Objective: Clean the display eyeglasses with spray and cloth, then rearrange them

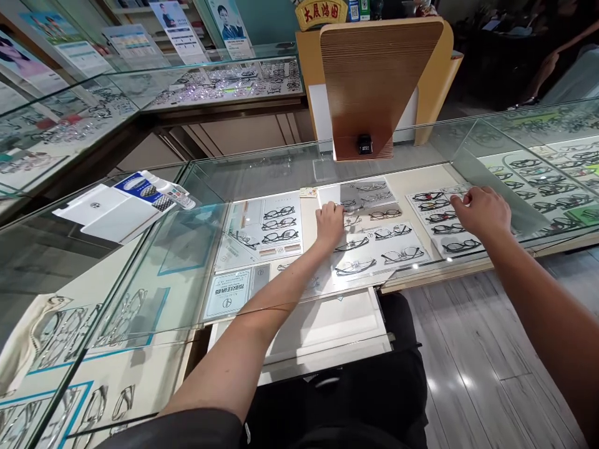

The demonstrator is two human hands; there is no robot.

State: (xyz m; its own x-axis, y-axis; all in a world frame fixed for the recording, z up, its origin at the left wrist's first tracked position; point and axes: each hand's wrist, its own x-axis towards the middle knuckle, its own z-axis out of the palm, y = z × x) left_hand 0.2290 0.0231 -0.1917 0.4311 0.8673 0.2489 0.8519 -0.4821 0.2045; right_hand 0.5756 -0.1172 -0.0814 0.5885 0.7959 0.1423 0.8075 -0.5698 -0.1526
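My left hand reaches over the display case with its fingers curled. Its fingertips close at the side of a thin-rimmed pair of eyeglasses; the exact grip is partly hidden. Close by lie a brown pair of glasses and a white display card bearing several dark and thin-rimmed frames. Over the right-hand card of eyeglasses, my right hand is at the glass, loosely bent, thumb apart from the fingers, and nothing visible is in it.
A wooden-backed mirror stands on the far side of the glass counter. On the left glass top lie an opened white box and a small white bottle. A white drawer is pulled out before me. Another person's arm shows far right.
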